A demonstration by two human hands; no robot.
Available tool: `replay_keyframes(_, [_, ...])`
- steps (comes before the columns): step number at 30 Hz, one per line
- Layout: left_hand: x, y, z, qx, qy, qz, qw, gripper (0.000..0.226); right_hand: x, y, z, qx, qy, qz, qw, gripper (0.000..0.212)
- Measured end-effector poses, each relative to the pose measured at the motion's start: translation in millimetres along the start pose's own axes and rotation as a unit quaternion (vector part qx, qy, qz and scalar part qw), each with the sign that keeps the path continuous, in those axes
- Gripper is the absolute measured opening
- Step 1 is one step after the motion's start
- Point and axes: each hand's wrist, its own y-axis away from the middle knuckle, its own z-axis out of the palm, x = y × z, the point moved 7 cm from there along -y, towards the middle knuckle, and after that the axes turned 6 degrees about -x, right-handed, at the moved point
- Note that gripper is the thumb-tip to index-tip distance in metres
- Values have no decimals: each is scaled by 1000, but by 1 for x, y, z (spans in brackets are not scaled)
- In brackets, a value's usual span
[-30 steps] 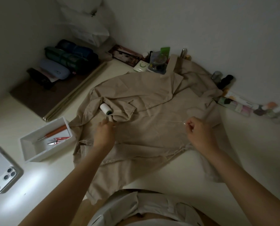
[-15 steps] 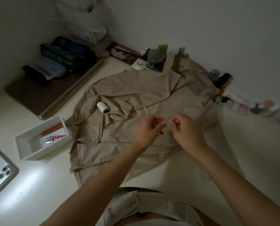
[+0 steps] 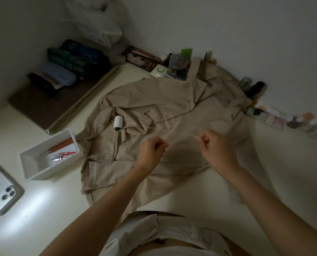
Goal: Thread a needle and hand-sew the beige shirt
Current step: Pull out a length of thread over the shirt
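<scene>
The beige shirt (image 3: 165,100) lies spread and creased on the white table. A white thread spool (image 3: 118,122) rests on its left part. A thin thread (image 3: 172,132) runs taut from near the spool to my right hand (image 3: 216,150), which pinches the needle (image 3: 198,138) at its fingertips above the shirt. My left hand (image 3: 152,152) hovers to the left of it with fingers curled, and seems to pinch a thread end; a faint strand trails off to the left over the cloth.
A white tray (image 3: 33,169) holding an orange-handled tool and red snips stands left of the shirt. A phone (image 3: 0,191) lies at the near left. Pouches sit at the back left, a sewing box (image 3: 178,67) behind the shirt, small bottles along the right wall.
My hands, which met at the needle half a second ago, have drawn apart. The left moved down and left, the right moved right, and the thread now stretches from the spool.
</scene>
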Motion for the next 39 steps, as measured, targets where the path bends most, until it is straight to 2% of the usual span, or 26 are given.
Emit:
replay_keyframes(9, [-14,-7,-10,29,-81,-19,996,14,33,12,-5,-13,2,56,998,5])
replay_keyframes(11, [-13,-10,-8,15,-173,-13,985,12,33,13,-6,-13,-2,47,999,7])
replay_keyframes(13, [-2,-11,-5,26,-290,17,956,31,31,13,-5,-19,2,34,999,9])
replay_keyframes(14, [11,-9,-4,43,-307,50,949,38,30,13,-5,-20,2,28,999,9])
replay_keyframes(16, [37,-10,5,51,-282,139,948,38,26,12,-5,-19,-2,14,1000,8])
replay_keyframes(18, [55,-13,24,-16,-235,185,954,35,22,11,-5,-19,-12,2,1000,6])
replay_keyframes(21, [62,-17,56,-149,-159,150,964,43,15,9,-8,-20,-18,-20,999,5])
replay_keyframes(23, [62,-18,67,-189,-121,117,967,39,14,10,-10,-15,-13,-30,999,4])
replay_keyframes(27, [65,-16,61,-172,-114,137,969,23,24,10,-11,-8,-29,-22,999,4])
replay_keyframes(34, [49,-16,31,-130,-123,108,978,24,58,3,-3,-16,0,42,999,6])
replay_keyframes(39, [32,-21,10,-89,-148,99,980,25,94,1,6,-61,35,136,988,10])
